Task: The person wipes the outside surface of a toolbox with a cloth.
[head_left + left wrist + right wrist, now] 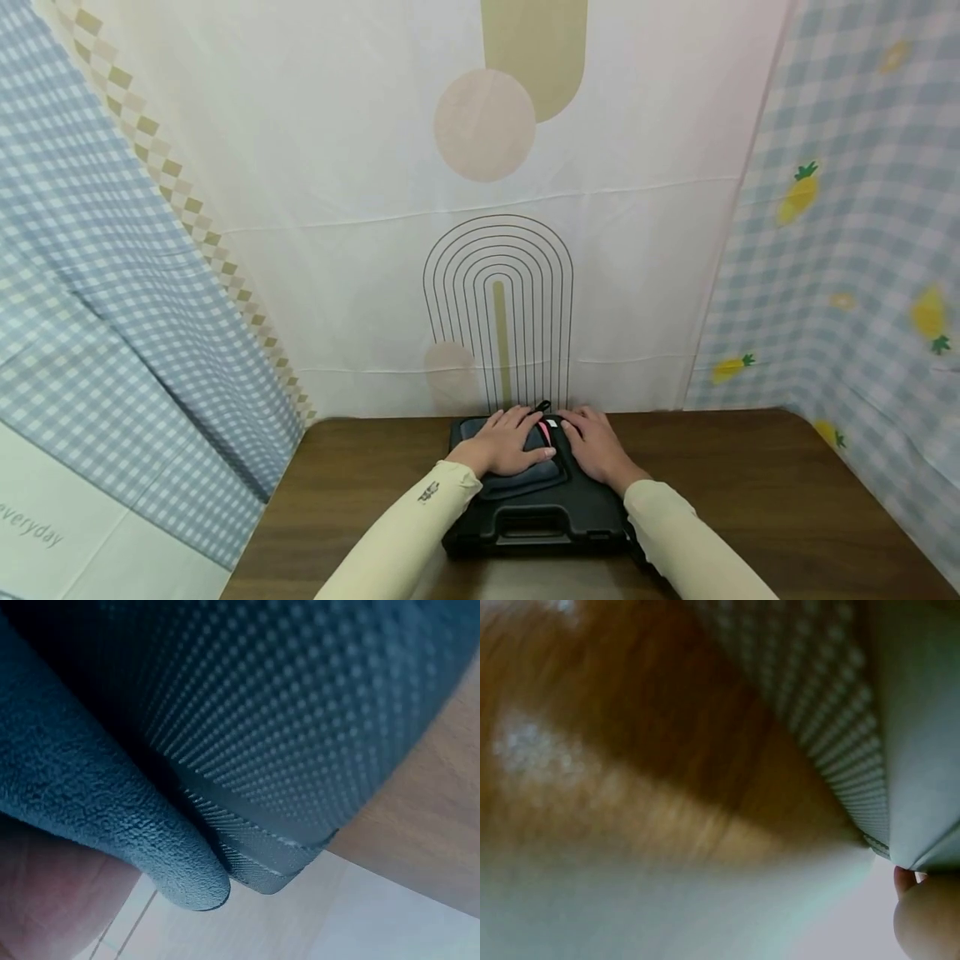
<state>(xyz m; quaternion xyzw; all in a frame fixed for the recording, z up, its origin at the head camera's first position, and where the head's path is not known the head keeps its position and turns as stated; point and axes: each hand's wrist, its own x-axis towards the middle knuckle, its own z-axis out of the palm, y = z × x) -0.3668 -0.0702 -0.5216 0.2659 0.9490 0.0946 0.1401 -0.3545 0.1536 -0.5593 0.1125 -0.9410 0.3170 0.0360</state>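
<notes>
A black plastic case with a moulded handle lies flat on the table, handle side facing me. On its left part is a folded dark blue-grey cloth, whose fuzzy edge also shows in the left wrist view. My left hand rests on the cloth with its fingers spread towards the far side. My right hand rests on the case's right side, its fingers reaching the far edge. Between the hands show a pink strip and a small white label. In the right wrist view, fingertips touch the case's end.
The brown wooden table extends to both sides of the case. A white printed cloth hangs right behind it. Blue checked cloths hang at the left and right. A small black loop sticks up at the case's far edge.
</notes>
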